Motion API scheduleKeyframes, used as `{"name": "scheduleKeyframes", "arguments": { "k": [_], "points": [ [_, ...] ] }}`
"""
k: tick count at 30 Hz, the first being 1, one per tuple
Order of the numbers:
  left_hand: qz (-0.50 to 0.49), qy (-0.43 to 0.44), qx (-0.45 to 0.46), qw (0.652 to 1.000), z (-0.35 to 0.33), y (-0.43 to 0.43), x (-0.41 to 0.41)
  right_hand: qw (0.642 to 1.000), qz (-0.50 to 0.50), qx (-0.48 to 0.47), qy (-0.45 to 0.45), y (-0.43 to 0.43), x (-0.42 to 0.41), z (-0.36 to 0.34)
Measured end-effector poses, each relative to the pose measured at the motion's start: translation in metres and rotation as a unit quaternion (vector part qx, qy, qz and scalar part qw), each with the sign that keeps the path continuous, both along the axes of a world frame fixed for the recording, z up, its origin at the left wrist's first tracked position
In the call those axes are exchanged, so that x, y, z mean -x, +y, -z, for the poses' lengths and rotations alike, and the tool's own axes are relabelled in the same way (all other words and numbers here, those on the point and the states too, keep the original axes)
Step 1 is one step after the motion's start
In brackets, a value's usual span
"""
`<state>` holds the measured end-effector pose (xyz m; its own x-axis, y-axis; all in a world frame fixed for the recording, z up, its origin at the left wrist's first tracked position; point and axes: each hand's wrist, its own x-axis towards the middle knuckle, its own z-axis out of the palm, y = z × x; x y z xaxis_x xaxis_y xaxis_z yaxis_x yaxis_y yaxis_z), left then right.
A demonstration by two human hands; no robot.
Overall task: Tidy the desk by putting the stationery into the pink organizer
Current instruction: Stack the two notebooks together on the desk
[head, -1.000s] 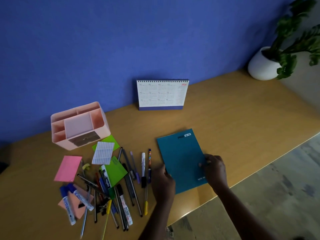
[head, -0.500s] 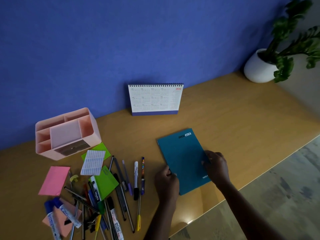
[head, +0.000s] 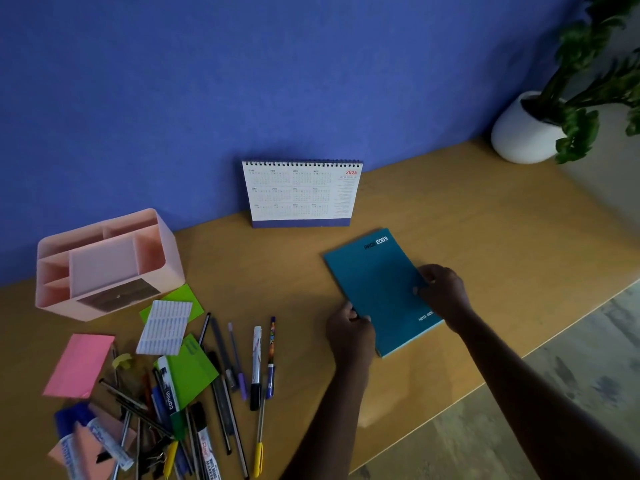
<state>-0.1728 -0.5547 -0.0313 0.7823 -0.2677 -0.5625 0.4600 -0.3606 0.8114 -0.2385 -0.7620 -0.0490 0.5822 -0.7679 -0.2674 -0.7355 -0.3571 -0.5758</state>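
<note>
My left hand (head: 349, 332) and right hand (head: 443, 296) pinched the flat teal paper notebook (head: 374, 278) between them, apparently to square it.

From the teal notebook (head: 377, 282), the bench (head: 485, 237) lies open toward two and three o'clock, as far as the white plant pot (head: 519, 136), whose leaves hang over that corner. At twelve o'clock the desk calendar (head: 301, 194) stands by the wall, with a passable strip before it. Toward nine o'clock a lane of wood leads to the pink organizer (head: 172, 258). At eight o'clock a heap of pens and notes (head: 194, 393) crowds the bench just beside the organizer's front.
</note>
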Motion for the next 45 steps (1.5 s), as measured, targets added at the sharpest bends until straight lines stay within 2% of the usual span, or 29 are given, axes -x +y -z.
{"name": "scheduleKeyframes", "arguments": {
  "k": [5, 9, 13, 20, 25, 30, 32, 34, 35, 37, 39, 41, 45],
  "points": [
    [-0.026, 0.014, 0.019, 0.999, 0.001, 0.016, 0.001, 0.999, 0.021, -0.029, -0.020, 0.015, 0.007, -0.002],
    [-0.034, -0.019, -0.026, 0.999, 0.003, 0.048, 0.002, 0.999, 0.024, 0.029, -0.032, 0.032, 0.015, 0.005],
    [-0.067, -0.057, -0.058, 0.994, 0.017, 0.080, -0.006, 0.994, 0.060, 0.087, 0.003, 0.055, 0.024, 0.013],
    [0.014, 0.053, 0.015, 0.998, 0.015, 0.080, -0.016, 0.989, 0.127, 0.071, 0.008, 0.084, 0.038, 0.018],
    [0.016, 0.126, 0.054, 0.990, 0.009, 0.068, -0.019, 0.989, 0.132, 0.072, -0.007, 0.090, 0.040, 0.018],
    [0.014, 0.167, 0.072, 0.983, 0.009, 0.063, -0.016, 0.989, 0.140, 0.027, -0.035, 0.090, 0.041, 0.015],
    [0.024, 0.166, 0.095, 0.981, 0.008, 0.068, -0.019, 0.987, 0.145, -0.027, -0.065, 0.087, 0.044, 0.013],
    [0.035, 0.160, 0.125, 0.979, 0.006, 0.074, -0.022, 0.976, 0.141, -0.119, -0.112, 0.082, 0.047, 0.009],
    [0.042, 0.159, 0.138, 0.977, 0.004, 0.078, -0.024, 0.961, 0.140, -0.186, -0.150, 0.078, 0.049, 0.006],
    [0.056, 0.159, 0.164, 0.972, 0.001, 0.083, -0.028, 0.906, 0.124, -0.337, -0.223, 0.072, 0.053, -0.004],
    [0.061, 0.156, 0.183, 0.969, -0.003, 0.084, -0.032, 0.852, 0.077, -0.441, -0.270, 0.069, 0.056, -0.017],
    [0.052, 0.144, 0.189, 0.970, -0.003, 0.083, -0.036, 0.830, 0.074, -0.452, -0.319, 0.068, 0.055, -0.025],
    [0.007, 0.153, 0.191, 0.969, 0.005, 0.084, -0.040, 0.862, 0.140, -0.321, -0.365, 0.050, 0.055, -0.033]
  ]
}}
